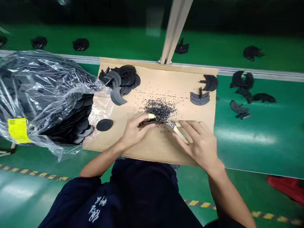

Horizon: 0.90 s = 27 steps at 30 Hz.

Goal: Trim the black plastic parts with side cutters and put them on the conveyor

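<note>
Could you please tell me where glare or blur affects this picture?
Head view: glare streaks the crinkled clear plastic bag; head view: a pale reflection marks the glossy green tabletop; head view: the red object at lower right looks blurred.

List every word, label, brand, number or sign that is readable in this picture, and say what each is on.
None can be read with certainty.
White lettering on the dark clothing: blurred and slanted, not legible.
Yellow patch on the clear plastic bag: no print can be made out.
Black disc on the cardboard: any marks are too small to read.
</note>
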{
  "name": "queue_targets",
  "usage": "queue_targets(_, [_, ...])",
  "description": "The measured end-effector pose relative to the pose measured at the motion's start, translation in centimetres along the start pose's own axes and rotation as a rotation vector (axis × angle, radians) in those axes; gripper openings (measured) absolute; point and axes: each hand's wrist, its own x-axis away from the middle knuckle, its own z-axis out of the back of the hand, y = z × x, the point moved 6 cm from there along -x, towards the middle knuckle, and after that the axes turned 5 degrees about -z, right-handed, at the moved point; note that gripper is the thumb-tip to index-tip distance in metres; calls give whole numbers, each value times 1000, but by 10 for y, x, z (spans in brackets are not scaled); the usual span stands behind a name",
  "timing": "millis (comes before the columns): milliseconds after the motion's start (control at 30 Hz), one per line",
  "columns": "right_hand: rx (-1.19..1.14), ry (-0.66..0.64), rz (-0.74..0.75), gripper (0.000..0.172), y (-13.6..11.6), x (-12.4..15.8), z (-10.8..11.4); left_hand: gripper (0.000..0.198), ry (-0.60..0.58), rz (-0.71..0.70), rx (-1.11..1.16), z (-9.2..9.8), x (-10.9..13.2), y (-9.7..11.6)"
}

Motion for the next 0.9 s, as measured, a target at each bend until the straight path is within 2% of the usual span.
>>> queue_targets(100, [-227,-95,24,34,-8,2,-11,21,2,75,119,4,7,-3])
queue_targets(200, [-306,-130,110,35,-20,2,-23,21,-1,69,220,6,11,-1])
queue_targets(300, [-139,-71,241,33,-36,-1,-29,18,-36,0,170,11,13,4])
queue_targets(433, [239,-3,443,22,-64,1,-26,27,-138,-197,-136,19,14,17])
queue_targets(500, [233,-30,495,22,-72,4,-20,33,-185,-270,-203,21,15,22])
queue_targets(600, [-28,-94,439,29,-66,6,-6,33,-185,-252,-113,26,16,24])
queue_targets(667, [-180,-65,344,37,-53,4,6,30,-174,-189,-9,27,18,22])
queue_targets(767, [-210,3,235,45,-34,0,13,27,-185,-106,133,24,22,19])
queue_targets(900, [-215,-27,270,45,-27,-5,6,27,-178,-113,205,20,26,22])
